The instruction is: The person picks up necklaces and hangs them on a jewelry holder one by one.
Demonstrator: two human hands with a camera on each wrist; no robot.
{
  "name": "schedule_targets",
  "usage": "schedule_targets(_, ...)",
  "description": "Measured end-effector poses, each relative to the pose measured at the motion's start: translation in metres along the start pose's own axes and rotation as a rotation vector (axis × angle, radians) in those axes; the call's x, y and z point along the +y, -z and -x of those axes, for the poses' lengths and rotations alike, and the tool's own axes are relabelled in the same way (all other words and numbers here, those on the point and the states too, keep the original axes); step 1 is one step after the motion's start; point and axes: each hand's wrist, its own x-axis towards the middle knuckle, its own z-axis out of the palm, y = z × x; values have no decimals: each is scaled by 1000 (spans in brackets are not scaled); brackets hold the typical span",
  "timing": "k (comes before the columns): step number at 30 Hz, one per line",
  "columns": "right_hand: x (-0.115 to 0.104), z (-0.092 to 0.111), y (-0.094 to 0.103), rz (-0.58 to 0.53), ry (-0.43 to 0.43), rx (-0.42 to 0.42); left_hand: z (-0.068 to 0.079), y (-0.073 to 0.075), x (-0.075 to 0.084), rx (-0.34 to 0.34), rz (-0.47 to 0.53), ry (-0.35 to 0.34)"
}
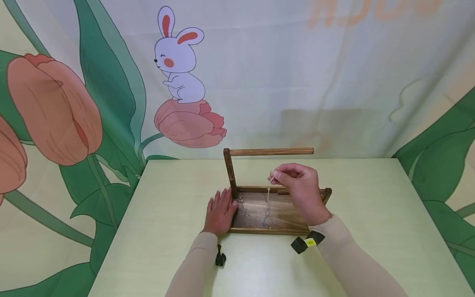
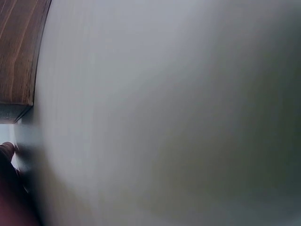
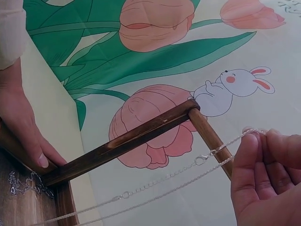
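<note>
Between thumb and fingertips, my right hand (image 1: 302,185) pinches a silver chain necklace (image 3: 160,181), raised above a brown wooden jewelry stand. In the right wrist view its clasp and extender links show, and both strands run down toward the tray base. The stand's shallow tray (image 1: 267,232) has a post (image 1: 230,173) at its left end, which carries a horizontal bar (image 1: 271,152). Flat against the tray's left side rests my left hand (image 1: 219,212), its fingers extended. Another thin chain (image 3: 26,183) lies bunched in the tray's left end, beside the post.
The stand sits on a pale table (image 1: 178,198). Behind the table hangs a curtain (image 1: 252,82) printed with tulips and a rabbit. Black wrist devices (image 1: 308,242) are on both wrists. The left wrist view shows mostly blurred tabletop and a corner of dark wood (image 2: 19,56).
</note>
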Motion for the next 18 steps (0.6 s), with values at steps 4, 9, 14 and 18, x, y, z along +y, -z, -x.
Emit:
schedule_targets(4,-2,-6,-4,-54,1,29,0,1,1,9,1,5)
schedule_targets(9,-3,-10,-8,-145,15,54,-1,1,2,11,-7,6)
schedule_targets(14,-1,-14,-8,-197,20,81,-1,0,2,15,-11,3)
schedule_targets(18,0,-17,-7,-209,10,95,1,0,2,18,-9,9)
